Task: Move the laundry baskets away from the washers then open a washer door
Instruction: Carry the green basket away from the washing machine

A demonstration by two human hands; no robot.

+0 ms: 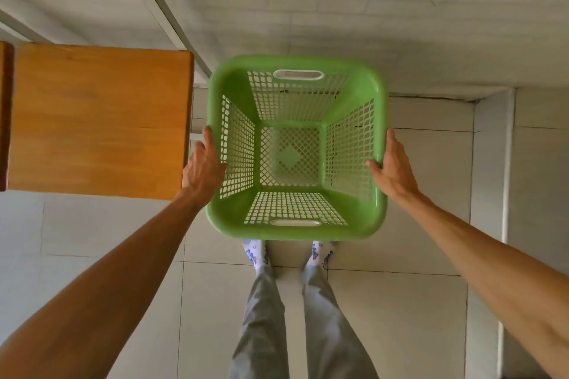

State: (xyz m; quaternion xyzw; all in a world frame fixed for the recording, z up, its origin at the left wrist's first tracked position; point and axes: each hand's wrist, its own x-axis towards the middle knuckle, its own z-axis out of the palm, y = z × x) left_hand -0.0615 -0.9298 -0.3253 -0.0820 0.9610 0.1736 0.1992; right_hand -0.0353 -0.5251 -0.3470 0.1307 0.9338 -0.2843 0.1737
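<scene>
An empty green plastic laundry basket (pixel 354 218) with latticed walls and a white handle slot at its near and far side is directly below me, over the tiled floor in front of my feet. My left hand (pixel 203 168) grips its left rim, thumb inside the wall. My right hand (pixel 392 168) grips its right rim in the same way. I cannot tell whether the basket rests on the floor or hangs just above it. No washer is in view.
A wooden table top (pixel 98 120) lies just left of the basket, almost touching my left hand. A white brick wall (pixel 338 9) stands right behind the basket. A white vertical edge (pixel 506 163) runs along the right. Tiled floor (pixel 400 317) spreads around my legs.
</scene>
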